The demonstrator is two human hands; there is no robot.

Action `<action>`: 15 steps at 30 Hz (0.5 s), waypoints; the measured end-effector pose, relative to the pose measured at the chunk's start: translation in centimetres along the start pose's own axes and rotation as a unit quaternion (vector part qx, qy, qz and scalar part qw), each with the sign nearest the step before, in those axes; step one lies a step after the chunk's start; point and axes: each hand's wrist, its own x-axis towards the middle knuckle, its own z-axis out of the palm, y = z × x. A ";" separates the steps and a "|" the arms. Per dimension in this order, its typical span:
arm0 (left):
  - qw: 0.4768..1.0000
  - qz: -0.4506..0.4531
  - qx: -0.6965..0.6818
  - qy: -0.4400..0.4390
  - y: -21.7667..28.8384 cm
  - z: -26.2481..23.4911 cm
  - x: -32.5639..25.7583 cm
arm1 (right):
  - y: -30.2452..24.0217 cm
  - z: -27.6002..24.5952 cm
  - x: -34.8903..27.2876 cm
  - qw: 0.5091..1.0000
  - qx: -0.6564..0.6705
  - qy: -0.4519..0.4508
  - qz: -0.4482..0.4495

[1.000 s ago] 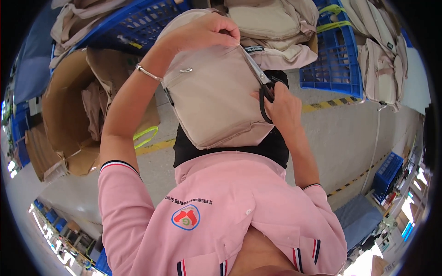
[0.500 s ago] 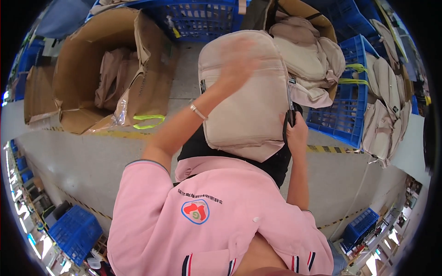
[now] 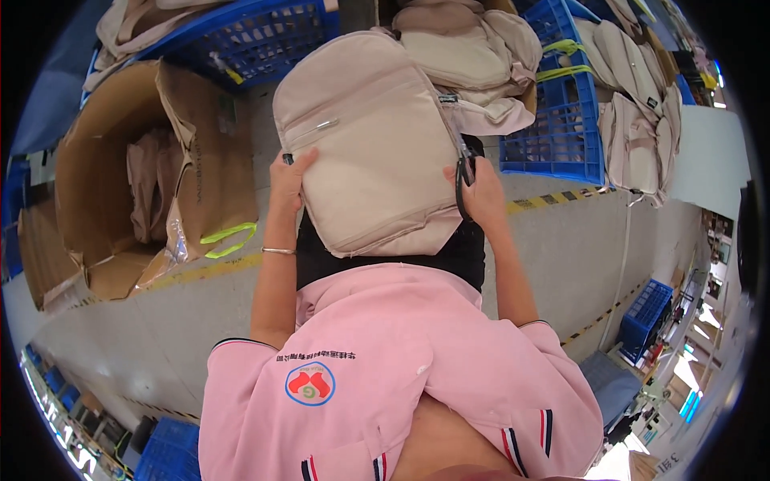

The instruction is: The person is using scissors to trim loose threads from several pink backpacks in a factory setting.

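A beige backpack (image 3: 377,152) lies over my lap, its front panel with a short zipped pocket facing up. My left hand (image 3: 290,180) grips the backpack's left edge beside a small black tab, thumb resting on the panel. At the opposite edge, my right hand (image 3: 484,192) is closed around black-handled scissors (image 3: 462,180), held against the bag's side. The scissors' blades are hard to make out along the zipped side. The bag's underside is hidden.
An open cardboard box (image 3: 96,168) with pinkish fabric pieces stands to the left. Blue crates (image 3: 553,132) and several beige backpacks (image 3: 457,52) crowd the far side and right. Yellow-black tape (image 3: 553,199) marks the grey floor.
My left hand, blurred over the upper panel before, has come down to grip the backpack's left edge. The pocket zip now shows. The view has shifted; my right hand still holds the scissors.
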 end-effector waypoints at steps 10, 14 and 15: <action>1.000 0.012 0.005 -0.019 0.1 -0.1 -0.5 | -3.3 -2.5 5.3 0.990 -0.080 -0.109 0.051; 1.000 0.002 0.007 -0.023 0.2 -0.1 -0.5 | -3.4 -2.2 6.2 0.986 -0.094 -0.122 0.064; 1.000 -0.001 0.009 -0.023 0.2 -0.1 -0.5 | -3.4 -2.2 6.2 0.986 -0.097 -0.122 0.063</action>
